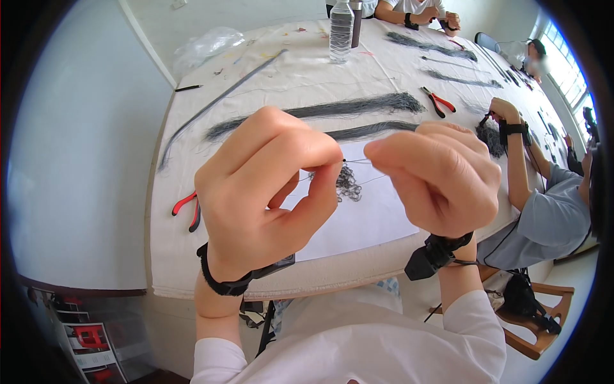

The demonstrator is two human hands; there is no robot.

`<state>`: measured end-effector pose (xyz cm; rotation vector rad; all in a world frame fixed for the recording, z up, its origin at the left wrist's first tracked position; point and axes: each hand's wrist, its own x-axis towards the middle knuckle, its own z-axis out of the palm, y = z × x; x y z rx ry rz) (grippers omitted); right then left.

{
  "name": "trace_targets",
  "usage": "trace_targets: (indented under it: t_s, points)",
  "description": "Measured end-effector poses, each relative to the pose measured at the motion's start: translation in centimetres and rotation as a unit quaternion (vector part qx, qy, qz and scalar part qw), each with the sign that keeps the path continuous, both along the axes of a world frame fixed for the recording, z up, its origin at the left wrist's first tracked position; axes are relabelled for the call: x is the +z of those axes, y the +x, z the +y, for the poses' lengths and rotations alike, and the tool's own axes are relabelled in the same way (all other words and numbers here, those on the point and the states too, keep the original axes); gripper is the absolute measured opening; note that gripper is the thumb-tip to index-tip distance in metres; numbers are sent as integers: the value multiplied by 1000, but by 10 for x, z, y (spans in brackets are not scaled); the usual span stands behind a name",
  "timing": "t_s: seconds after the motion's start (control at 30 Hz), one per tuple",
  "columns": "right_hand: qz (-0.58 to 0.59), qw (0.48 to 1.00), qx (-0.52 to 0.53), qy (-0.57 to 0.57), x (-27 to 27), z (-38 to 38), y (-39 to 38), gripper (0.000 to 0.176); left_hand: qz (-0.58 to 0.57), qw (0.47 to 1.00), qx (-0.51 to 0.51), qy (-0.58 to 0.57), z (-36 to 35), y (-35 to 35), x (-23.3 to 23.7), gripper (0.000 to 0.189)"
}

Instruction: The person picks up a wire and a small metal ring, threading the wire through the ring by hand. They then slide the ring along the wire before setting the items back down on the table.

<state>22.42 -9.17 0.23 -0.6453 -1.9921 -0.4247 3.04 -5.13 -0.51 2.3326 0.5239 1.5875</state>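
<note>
In front of me my left hand (268, 179) is closed in a pinch, thumb against forefinger, on a thin dark wire (356, 160). The strand spans the gap to my right hand (441, 173), whose fingers are curled shut around its other end, though the fingertips are partly hidden and blurred. A small dark spot, perhaps a knot or twist, shows on the wire beside the left fingertips. Beneath the gap, a little heap of curled dark wire pieces (348, 184) lies on a white sheet of paper (384, 224).
Bundles of dark strands (320, 110) lie beyond my hands. Red-handled pliers (187, 210) rest at left, other pliers (439, 102) farther back. A water bottle (341, 32), dark pen (188, 88) and plastic bag (208, 48) are on the table. A person in grey (553, 211) works at right.
</note>
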Motion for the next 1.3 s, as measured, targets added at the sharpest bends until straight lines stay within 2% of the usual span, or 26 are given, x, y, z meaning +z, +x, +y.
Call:
trace_targets:
  t_s: [0.13,0.2,0.33,0.4,0.43,0.63,0.7,0.73,0.8,0.93,1.1,1.3]
  points:
    - [25,998,-46,-35,-2,4,-4,15,25,1000,-14,-1,-3,-2,4,18]
    - [143,987,-8,-76,-13,14,-8,20,19,999,-44,-20,-4,-2,4,16]
    - [155,978,20,-141,-17,17,-7,22,13,997,-57,-48,-4,-3,5,14]
    - [93,972,-4,-217,-11,12,-5,13,-8,997,-56,-56,-4,-4,4,13]
    - [92,972,-3,-217,-12,14,-5,13,-9,997,-55,-55,-3,-5,3,13]
    - [55,981,46,-179,-20,20,-9,14,-31,998,-32,-44,-3,-7,2,12]
    - [102,987,80,-90,-29,26,-14,21,-46,998,-11,-40,-3,-6,1,12]
    - [102,987,81,-91,-27,25,-15,21,-47,998,-10,-40,-3,-5,1,12]
    - [65,995,71,-38,-22,21,-18,22,-63,997,14,-35,-4,-4,0,12]
    - [30,997,70,-17,-19,14,-16,27,-69,997,33,-14,-5,-2,0,12]
    - [-14,998,33,52,-19,12,-17,41,-102,994,34,-9,-3,2,-4,13]
    - [-63,993,-51,84,-13,5,-20,40,-89,995,44,-6,1,1,-6,13]
